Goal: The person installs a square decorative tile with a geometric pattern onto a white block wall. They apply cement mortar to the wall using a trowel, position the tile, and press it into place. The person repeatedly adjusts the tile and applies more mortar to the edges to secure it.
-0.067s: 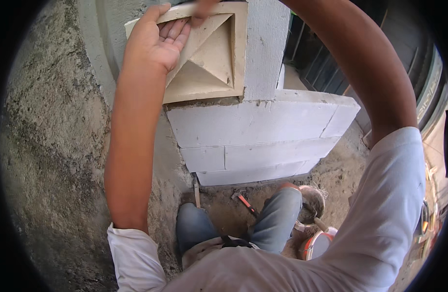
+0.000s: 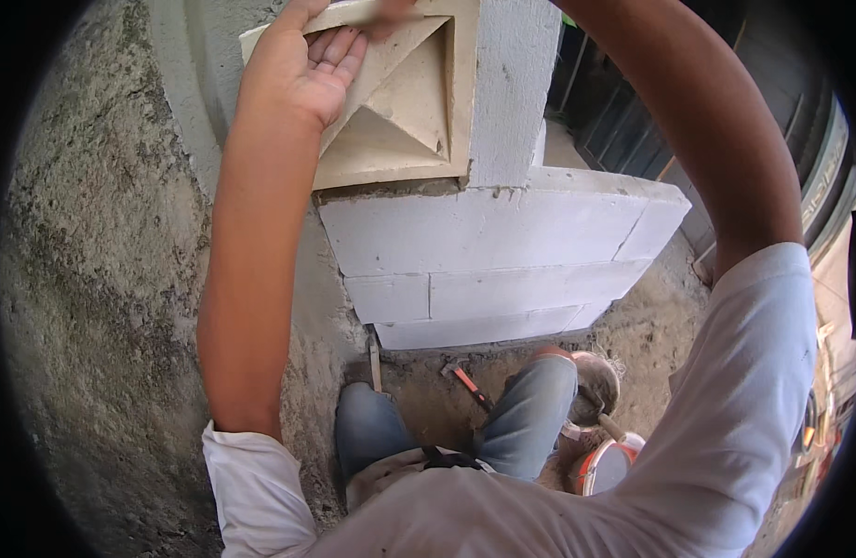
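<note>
Head view: the left hand (image 2: 307, 74) still grips the cream block (image 2: 409, 107) by its upper-left rim; the blurred right hand (image 2: 391, 13) shifts slightly along its top, fingers unreadable; the block seems unmoved.

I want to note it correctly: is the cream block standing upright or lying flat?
Upright: the cream block stands above the white block wall, recessed face showing, left hand at its rim.

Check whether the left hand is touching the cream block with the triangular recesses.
Touching. The head view shows the left hand at the cream block, its fingers hooked under the upper rim.
</note>
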A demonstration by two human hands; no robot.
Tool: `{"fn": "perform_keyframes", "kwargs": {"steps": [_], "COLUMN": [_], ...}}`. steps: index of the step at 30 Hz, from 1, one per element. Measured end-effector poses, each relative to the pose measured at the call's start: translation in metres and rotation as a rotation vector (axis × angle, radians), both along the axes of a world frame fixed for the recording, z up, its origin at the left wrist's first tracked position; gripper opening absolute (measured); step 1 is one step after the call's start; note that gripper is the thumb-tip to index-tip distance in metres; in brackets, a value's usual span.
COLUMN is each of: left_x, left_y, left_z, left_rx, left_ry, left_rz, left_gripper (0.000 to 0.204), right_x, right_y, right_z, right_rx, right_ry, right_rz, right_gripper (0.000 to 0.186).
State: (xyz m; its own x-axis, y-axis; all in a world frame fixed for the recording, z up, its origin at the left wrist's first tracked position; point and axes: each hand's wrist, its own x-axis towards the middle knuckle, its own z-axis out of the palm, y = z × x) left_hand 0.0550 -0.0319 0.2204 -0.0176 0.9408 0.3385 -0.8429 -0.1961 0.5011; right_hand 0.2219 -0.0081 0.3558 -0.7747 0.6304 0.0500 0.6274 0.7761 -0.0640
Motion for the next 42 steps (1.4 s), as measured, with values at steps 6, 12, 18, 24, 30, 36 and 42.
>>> {"fn": "perform_keyframes", "kwargs": {"steps": [6,12,18,24,30,36,42], "left_x": [0.015,0.008,0.009,0.012,0.009,0.01,0.011], "left_y": [0.018,0.035,0.054,0.06,0.066,0.062,0.068], "left_z": [-0.011,-0.02,-0.04,-0.046,-0.046,-0.047,-0.052], "left_rx": [-0.006,0.015,0.001,-0.036,-0.01,-0.059,-0.048], "left_ry": [0.055,0.021,-0.004,-0.005,-0.042,-0.082,-0.026], "left_rz": [0.045,0.058,0.035,0.062,0.052,0.061,-0.016], "left_gripper": [0.036,0.037,0.039,0.04,0.034,0.036,0.04], "right_x": [0.004,-0.005,-0.008,-0.012,-0.013,-0.01,-0.006], "right_y": [-0.008,0.024,0.049,0.056,0.053,0.043,0.069], "right_z": [-0.008,-0.015,-0.03,-0.035,-0.038,-0.039,-0.047], "right_rx": [-0.015,0.03,0.07,0.013,0.051,0.009,0.077], "right_ry": [-0.11,-0.108,-0.147,-0.215,-0.166,-0.152,-0.168], "right_rz": [-0.013,-0.078,-0.113,-0.136,-0.096,-0.131,-0.156], "right_gripper": [0.12,0.134,0.133,0.125,0.135,0.144,0.147]}}
